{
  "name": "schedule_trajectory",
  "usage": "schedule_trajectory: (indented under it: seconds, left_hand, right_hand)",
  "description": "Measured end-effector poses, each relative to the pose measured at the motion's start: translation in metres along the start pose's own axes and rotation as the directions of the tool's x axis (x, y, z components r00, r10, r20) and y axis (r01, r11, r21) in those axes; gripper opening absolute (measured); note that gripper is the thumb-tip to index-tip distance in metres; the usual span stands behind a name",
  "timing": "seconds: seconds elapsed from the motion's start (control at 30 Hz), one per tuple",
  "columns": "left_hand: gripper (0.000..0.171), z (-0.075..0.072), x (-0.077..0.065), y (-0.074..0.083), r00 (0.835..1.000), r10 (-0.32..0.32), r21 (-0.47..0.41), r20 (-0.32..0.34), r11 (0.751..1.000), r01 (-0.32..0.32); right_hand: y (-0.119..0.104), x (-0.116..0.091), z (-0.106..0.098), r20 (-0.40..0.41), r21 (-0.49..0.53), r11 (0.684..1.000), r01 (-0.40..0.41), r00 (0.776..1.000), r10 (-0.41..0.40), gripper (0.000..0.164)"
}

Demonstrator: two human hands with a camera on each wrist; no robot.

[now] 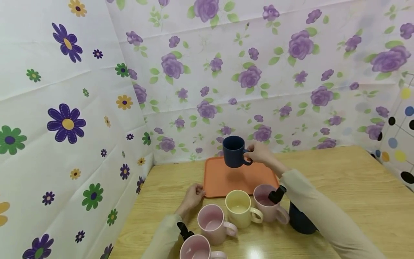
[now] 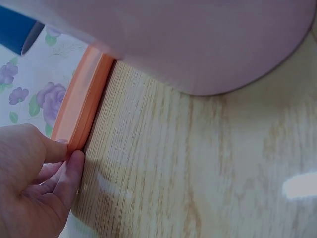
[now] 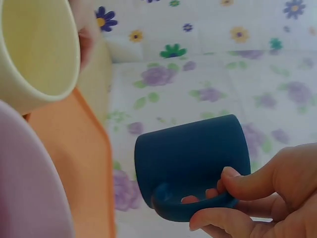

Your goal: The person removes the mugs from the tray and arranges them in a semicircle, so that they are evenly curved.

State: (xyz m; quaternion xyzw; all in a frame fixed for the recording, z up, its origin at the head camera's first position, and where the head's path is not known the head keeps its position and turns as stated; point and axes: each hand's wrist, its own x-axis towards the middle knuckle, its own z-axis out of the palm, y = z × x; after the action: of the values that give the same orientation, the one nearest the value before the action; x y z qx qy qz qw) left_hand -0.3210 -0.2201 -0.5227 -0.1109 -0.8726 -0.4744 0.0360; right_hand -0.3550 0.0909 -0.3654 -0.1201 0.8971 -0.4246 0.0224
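Observation:
A dark blue mug [image 1: 232,156] hangs upright in the air over the orange tray [image 1: 215,181], which lies on the wooden table. My right hand [image 1: 261,153] holds it by the handle; thumb and fingers pinch that handle [image 3: 185,210] in the right wrist view. At the tray's near left corner is my left hand [image 1: 193,196]. The left wrist view shows its thumb and fingertips pinching the orange rim [image 2: 85,106]. Close by stand a yellow mug [image 1: 237,207] and a pink mug [image 1: 211,223], both upright.
Another pink mug [image 1: 266,207] stands by the tray's near right corner, under the right forearm. A second dark blue mug [image 1: 300,219] is partly hidden by the right sleeve. One more pink mug [image 1: 195,248] is cut off at the bottom edge. Flowered cloth [image 1: 207,79] hangs behind the table.

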Motion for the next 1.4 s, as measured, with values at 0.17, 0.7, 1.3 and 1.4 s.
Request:
schedule_trajectory:
  seconds: [0.17,0.7,1.3,1.4]
  left_hand:
    - [0.024,0.001,-0.003,0.004,0.999,-0.035,0.052,-0.014,0.998,0.036]
    - [0.022,0.001,-0.003,0.002,0.999,-0.034,0.060,-0.010,0.998,0.034]
    - [0.022,0.004,-0.001,0.003,0.999,-0.023,0.045,-0.029,0.999,0.024]
    - [0.022,0.005,-0.001,0.003,0.999,-0.019,0.039,-0.032,0.999,0.020]
  right_hand:
    - [0.005,-0.024,-0.018,-0.009,-0.016,0.999,0.032,0.999,-0.032,0.020]
    - [0.015,-0.087,-0.053,0.014,-0.050,0.993,0.110,0.994,-0.109,0.019]
    - [0.023,-0.110,-0.062,-0.039,-0.134,0.979,0.157,0.986,-0.163,0.008]
    - [0.024,-0.114,-0.062,-0.044,-0.134,0.979,0.154,0.986,-0.161,0.008]
